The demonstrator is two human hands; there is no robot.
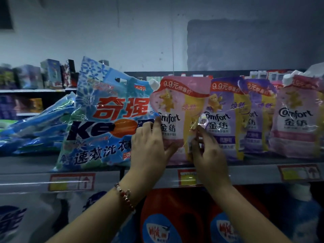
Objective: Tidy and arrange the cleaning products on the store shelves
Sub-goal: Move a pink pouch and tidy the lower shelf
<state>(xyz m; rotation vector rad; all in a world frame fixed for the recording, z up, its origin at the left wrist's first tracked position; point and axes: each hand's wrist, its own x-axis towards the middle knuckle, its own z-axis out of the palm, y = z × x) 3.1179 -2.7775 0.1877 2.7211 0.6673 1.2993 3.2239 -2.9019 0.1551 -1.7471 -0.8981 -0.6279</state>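
Top shelf (245,170), dim light. Pink Comfort pouch (177,109) upright at the shelf's front edge, between the blue Keon detergent bag (105,116) on its left and a purple Comfort pouch (226,118) on its right. Left hand (149,148) gripping the pink pouch's lower left edge, thumb across the front, fingers wrapped behind. Right hand (208,151) at the pouch's lower right edge, fingertips pinched on the yellow side panel. Beaded bracelet (124,197) on the left wrist. Further right: second purple pouch (259,118), another pink pouch (296,120). Flat blue packs (35,134) stacked far left. Red jug (168,218) on the shelf below.
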